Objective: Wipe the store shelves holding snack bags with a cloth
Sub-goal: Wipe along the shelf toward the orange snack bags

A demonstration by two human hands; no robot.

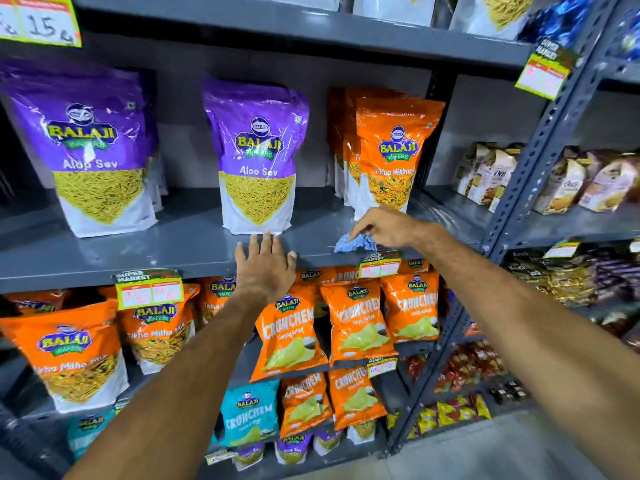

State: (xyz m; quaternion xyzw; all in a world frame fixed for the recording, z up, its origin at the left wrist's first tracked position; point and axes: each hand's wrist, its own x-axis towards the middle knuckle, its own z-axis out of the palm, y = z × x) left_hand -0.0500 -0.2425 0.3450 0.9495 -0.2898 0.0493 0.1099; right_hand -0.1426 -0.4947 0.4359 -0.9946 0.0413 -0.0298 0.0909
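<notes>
Ideally, blue cloth (355,242), pinched in right hand (389,228), is swept flat along grey shelf (173,251); left hand (265,268) is spread empty

Store aisle, evenly lit. Dark grey metal racking (194,258) across the whole view, grey back panels (485,126) behind. Perforated upright post (540,157) rising at right, a neighbouring rack (571,223) beyond it. Yellow-green price tags (149,289) clipped to the front edges, a larger one (38,19) at top left. Pale floor (485,448) at bottom right, below the lowest tier.
</notes>
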